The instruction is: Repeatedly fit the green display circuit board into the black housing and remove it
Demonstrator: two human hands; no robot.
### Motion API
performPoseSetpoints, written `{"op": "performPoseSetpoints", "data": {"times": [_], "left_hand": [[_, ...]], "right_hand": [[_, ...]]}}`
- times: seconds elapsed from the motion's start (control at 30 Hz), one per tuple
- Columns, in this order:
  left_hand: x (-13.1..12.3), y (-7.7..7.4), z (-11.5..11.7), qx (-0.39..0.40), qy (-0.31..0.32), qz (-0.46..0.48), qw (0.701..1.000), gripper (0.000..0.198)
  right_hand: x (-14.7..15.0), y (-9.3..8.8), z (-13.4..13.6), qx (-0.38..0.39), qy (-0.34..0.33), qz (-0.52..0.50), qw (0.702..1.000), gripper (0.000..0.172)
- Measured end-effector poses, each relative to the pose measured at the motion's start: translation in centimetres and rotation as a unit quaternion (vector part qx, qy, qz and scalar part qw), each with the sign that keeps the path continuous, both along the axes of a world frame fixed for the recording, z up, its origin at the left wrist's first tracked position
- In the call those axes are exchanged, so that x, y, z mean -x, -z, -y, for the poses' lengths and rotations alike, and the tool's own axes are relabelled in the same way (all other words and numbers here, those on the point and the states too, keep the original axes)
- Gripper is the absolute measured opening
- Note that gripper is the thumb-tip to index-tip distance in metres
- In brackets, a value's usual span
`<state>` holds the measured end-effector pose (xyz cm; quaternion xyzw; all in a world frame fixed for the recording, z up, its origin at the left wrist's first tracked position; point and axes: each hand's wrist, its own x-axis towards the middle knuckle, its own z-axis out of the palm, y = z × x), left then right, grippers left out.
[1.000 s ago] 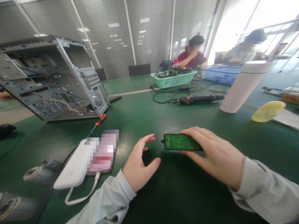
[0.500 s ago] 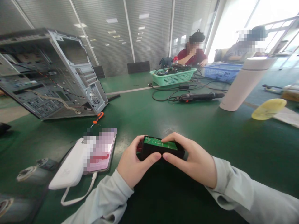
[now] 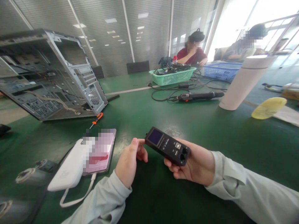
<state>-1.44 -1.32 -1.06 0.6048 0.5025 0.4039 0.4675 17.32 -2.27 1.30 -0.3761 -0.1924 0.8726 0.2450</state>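
My right hand (image 3: 193,163) holds a black handheld cable tester (image 3: 167,146) from below by its right end. The tester is tilted, with its small dark screen at the upper left and several port openings at the lower right facing up. My left hand (image 3: 132,158) is open beside the tester's left end, its index finger reaching to the casing. Whether that fingertip touches it is hard to tell. The tester's underside is hidden.
To the left are a white power bank (image 3: 67,165) cabled to a phone (image 3: 100,152), an orange screwdriver (image 3: 97,118), metal cylinders (image 3: 28,174) and an open computer case (image 3: 53,77). Beyond lie an electric screwdriver (image 3: 198,96), a green basket (image 3: 173,77) and a pale bottle (image 3: 243,84). Two people sit behind.
The tester has been turned over: its green circuit board faced up before, and its screen side does now. My left hand has let go of it; my right hand now grips from below.
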Motion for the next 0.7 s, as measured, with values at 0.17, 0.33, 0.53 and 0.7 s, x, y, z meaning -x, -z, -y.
{"op": "performPoseSetpoints", "data": {"times": [0.17, 0.33, 0.53, 0.7], "left_hand": [[-0.1, 0.1, -0.1, -0.011, -0.037, 0.007, 0.999, 0.058], [-0.3, -0.4, 0.6, -0.055, -0.003, 0.001, 0.998, 0.043], [-0.4, -0.4, 0.7, -0.094, 0.026, -0.05, 0.994, 0.043], [-0.4, -0.2, 0.5, -0.103, 0.04, -0.062, 0.992, 0.035]], "right_hand": [[-0.3, 0.5, 0.2, -0.121, 0.062, 0.071, 0.988, 0.034], [-1.0, 1.7, 0.0, -0.475, 0.067, 0.252, 0.841, 0.041], [-1.7, 1.8, -0.2, -0.702, 0.09, 0.38, 0.595, 0.039], [-1.9, 1.5, -0.3, -0.72, 0.076, 0.412, 0.553, 0.035]]}}
